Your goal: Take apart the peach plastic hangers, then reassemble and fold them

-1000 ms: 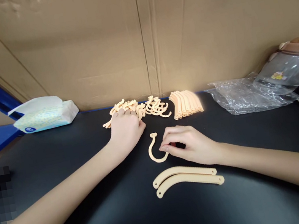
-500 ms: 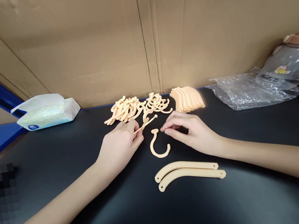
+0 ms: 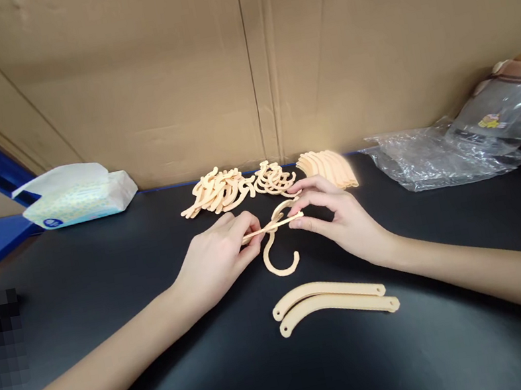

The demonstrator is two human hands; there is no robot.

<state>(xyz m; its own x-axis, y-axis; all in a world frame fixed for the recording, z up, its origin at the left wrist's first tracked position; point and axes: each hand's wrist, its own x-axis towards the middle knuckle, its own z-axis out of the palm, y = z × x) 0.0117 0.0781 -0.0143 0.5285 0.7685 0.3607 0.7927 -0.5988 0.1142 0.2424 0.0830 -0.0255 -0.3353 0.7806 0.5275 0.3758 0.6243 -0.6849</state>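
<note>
My left hand (image 3: 222,249) is closed on the near ends of two thin cream curved strips (image 3: 273,225), which cross each other. At their far ends my right hand (image 3: 337,215) pinches them between thumb and fingers. Beneath the strips a cream hanger hook (image 3: 281,270) lies on the black table, its curved end toward me and its top partly covered. Nearer to me, two flat curved hanger arms (image 3: 334,299) with holes at their ends rest side by side.
Behind my hands lie a pile of cream curved pieces (image 3: 219,190), a heap of hooks (image 3: 272,178) and a row of stacked arms (image 3: 327,168). A tissue pack (image 3: 79,196) stands left; a clear plastic bag (image 3: 425,156) and a bottle (image 3: 503,112) are right. Cardboard (image 3: 145,87) rises behind.
My left hand has brought the strips right and toward me, over the hook's top. My right hand, previously beside the hook, has moved up and now grasps the strips' far ends.
</note>
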